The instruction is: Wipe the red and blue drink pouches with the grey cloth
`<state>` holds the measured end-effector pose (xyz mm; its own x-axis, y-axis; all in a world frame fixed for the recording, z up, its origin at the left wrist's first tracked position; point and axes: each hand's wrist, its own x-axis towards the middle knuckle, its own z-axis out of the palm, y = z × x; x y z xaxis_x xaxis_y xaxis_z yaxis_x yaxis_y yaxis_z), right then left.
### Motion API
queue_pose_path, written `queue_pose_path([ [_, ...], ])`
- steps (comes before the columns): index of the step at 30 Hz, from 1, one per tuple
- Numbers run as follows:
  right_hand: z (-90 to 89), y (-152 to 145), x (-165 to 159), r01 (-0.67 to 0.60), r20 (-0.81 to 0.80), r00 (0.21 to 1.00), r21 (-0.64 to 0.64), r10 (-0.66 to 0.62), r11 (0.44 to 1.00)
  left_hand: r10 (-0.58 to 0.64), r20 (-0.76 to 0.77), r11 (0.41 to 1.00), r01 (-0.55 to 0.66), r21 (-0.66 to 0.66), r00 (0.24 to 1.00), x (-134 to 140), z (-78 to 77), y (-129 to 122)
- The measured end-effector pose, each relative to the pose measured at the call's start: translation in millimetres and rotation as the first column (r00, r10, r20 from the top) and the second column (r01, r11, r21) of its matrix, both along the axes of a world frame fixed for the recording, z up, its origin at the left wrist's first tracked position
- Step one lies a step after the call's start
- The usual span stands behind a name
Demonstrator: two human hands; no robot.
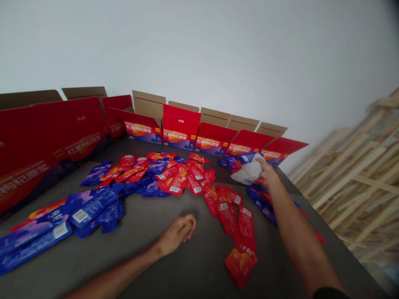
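My right hand (266, 169) reaches to the far right of the table and grips a crumpled white cloth (248, 171). Red and blue pouches (263, 203) lie under and around that cloth, close to the open boxes. My left hand (181, 232) rests on the dark table (149, 265) with its fingers curled in; nothing shows in it. To its right a trail of red pouches (227, 211) runs toward the front, ending in one orange-red pouch (241, 263). Beyond it spreads a mixed heap of red and blue pouches (158, 170).
Open red cartons (182, 129) with raised flaps line the back edge, and larger red cartons (56, 145) stand at the left. Blue pouches (90, 209) are stacked at the left front. Past the table's right edge are wooden slats (352, 178); a pale wall rises behind.
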<state>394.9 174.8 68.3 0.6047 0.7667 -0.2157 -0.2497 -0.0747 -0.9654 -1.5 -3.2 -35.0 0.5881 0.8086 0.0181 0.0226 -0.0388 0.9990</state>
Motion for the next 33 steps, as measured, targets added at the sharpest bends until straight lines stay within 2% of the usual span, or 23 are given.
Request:
queue_pose_path([
  [6,-19.9,23,16,-0.037,-0.080,0.996,-0.048,0.033,0.998,0.035,-0.042,0.999,-0.033,0.037,0.999,1,-1.2,0],
  [13,-30.4,15,13,-0.049,-0.069,0.996,-0.032,0.047,0.998,0.038,-0.128,0.994,-0.025,0.102,0.991,0,7.1,-1],
  [17,-31.3,-5,-10,-0.062,-0.023,0.998,0.013,0.062,0.998,0.005,-0.211,0.981,0.035,0.188,0.978,-2,15.9,-3],
  [20,-31.6,-30,-38,-0.086,0.049,0.995,0.094,0.082,0.992,0.015,-0.300,0.953,0.077,0.292,0.954,-8,29.9,-2],
  [22,-30.9,-52,-56,-0.110,0.105,0.990,0.153,0.095,0.982,0.068,-0.357,0.924,0.076,0.375,0.932,-18,42.0,0],
  [24,-28.0,-75,-72,-0.126,0.178,0.980,0.206,0.090,0.970,0.218,-0.400,0.883,-0.005,0.470,0.890,-38,53.9,4],
  [25,-25.2,-87,-78,-0.135,0.248,0.966,0.240,0.074,0.961,0.320,-0.402,0.842,-0.063,0.536,0.858,-52,59.0,6],
  [27,-17.0,-110,-90,-0.190,0.494,0.869,0.306,0.015,0.933,0.575,-0.363,0.684,-0.188,0.705,0.733,-84,66.5,11],
  [28,-11.7,-121,-95,-0.225,0.587,0.809,0.327,-0.011,0.918,0.689,-0.361,0.600,-0.214,0.771,0.628,-101,68.7,13],
  [30,0.1,-140,-104,-0.300,0.705,0.708,0.354,-0.042,0.886,0.820,-0.434,0.517,-0.158,0.841,0.373,-134,70.2,18],
  [31,5.8,-148,-109,-0.329,0.737,0.673,0.372,-0.061,0.868,0.844,-0.488,0.522,-0.129,0.843,0.223,-149,69.6,19],
  [32,10.9,-154,-114,-0.355,0.763,0.642,0.387,-0.079,0.851,0.831,-0.551,0.557,-0.131,0.820,0.078,-161,68.2,21],
  [33,15.2,-160,-118,-0.376,0.781,0.617,0.404,-0.100,0.834,0.776,-0.631,0.626,-0.124,0.770,-0.003,-171,66.2,22],
])
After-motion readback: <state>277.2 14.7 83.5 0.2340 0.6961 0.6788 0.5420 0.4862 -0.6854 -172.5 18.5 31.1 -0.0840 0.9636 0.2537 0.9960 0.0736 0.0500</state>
